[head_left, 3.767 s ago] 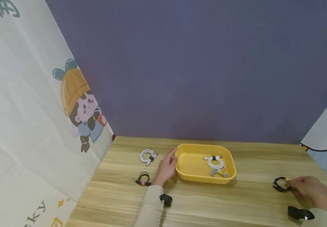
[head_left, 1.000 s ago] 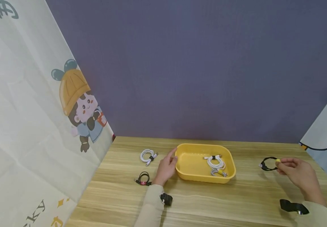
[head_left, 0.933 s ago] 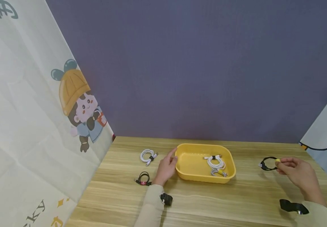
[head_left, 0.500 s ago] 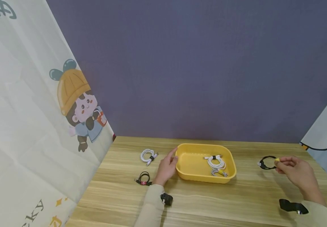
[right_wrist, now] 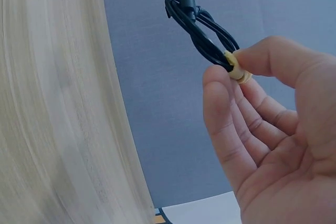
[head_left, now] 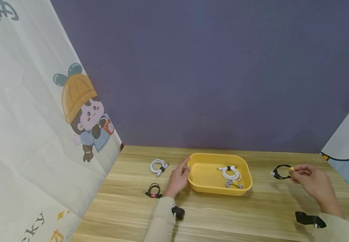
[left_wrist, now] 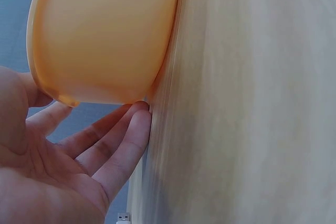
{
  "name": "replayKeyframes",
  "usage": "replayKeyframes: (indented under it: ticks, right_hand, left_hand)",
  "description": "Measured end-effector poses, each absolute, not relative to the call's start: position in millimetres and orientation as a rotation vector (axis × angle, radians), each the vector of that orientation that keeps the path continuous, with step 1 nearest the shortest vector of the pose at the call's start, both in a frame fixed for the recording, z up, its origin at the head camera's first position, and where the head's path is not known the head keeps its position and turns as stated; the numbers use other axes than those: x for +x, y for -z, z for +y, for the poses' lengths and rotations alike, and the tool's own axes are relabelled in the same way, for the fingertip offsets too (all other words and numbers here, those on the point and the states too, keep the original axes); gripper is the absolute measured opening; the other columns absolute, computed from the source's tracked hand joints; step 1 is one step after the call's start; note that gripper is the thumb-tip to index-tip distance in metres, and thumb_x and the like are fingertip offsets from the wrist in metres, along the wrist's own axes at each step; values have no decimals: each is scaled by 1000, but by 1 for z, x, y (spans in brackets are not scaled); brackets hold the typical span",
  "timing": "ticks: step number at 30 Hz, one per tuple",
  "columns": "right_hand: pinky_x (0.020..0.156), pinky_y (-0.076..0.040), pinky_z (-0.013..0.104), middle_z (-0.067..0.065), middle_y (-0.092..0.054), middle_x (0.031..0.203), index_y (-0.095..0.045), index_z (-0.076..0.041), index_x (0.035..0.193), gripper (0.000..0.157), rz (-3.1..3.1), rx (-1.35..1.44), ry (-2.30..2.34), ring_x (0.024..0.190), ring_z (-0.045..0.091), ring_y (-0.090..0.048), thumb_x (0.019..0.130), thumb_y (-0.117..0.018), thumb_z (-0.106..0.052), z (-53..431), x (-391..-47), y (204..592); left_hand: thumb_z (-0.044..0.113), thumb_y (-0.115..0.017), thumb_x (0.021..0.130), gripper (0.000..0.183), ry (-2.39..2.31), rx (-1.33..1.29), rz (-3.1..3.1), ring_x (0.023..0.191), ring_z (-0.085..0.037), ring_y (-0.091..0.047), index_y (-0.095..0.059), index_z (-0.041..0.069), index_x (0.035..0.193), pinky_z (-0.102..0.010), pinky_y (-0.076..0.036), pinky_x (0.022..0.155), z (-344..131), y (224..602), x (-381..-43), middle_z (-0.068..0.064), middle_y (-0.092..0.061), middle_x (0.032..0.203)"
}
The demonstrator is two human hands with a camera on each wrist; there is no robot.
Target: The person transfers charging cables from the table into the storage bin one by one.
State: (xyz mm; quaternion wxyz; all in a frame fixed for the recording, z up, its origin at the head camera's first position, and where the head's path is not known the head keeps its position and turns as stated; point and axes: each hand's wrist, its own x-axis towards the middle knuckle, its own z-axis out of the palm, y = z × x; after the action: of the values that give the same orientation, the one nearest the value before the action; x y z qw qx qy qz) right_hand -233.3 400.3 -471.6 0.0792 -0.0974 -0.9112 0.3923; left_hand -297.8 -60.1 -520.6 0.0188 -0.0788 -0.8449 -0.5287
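Right hand is seen raised above the wooden table, its thumb and forefinger pinched on the yellow tie that binds a coiled black cable; the other fingers are left loosely spread below. The coil is held clear of the tabletop, out beyond the fingertips on the side toward the yellow tray, from which it is kept well apart.

The cable is judged to be light, since it is carried by two fingertips alone. It is taken to be limp rather than stiff, though the loops are kept together by the tie and by a second dark band near the plug end. The tie is judged the best place to be gripped: the strands are gathered there, so no loop can spill, and its surface looks less slick than the cable jacket. Little fragility is expected, apart from the plug.

Left hand is laid with straight fingers against the near left wall of the tray. Inside the tray a white coil and a grey coil are seen. A white cable and a black cable are left on the table beside the left hand.
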Motion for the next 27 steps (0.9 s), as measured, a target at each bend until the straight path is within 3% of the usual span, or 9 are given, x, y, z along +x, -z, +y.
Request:
replayKeyframes:
  ticks: [16, 27]
  right_hand:
    - [58, -48, 22, -19, -71, 77, -60, 3, 117, 47, -2685, -199, -1156, 67, -1, -67, 100, -64, -41, 394, -231, 467]
    - [58, -51, 26, -11, -73, 81, -59, 3, 120, 52, -2691, -198, -1160, 68, 0, -67, 101, -61, -45, 388, -230, 464]
  left_hand:
    - [25, -49, 109, 46, 1648, -244, -2619, 59, -13, -60, -47, 27, 154, -27, -49, 55, -60, 520, -297, -15, -74, 111]
    - [27, -48, 109, 45, 1640, -256, -2618, 59, -14, -61, -47, 29, 155, -28, -50, 55, -60, 522, -298, -14, -74, 111]
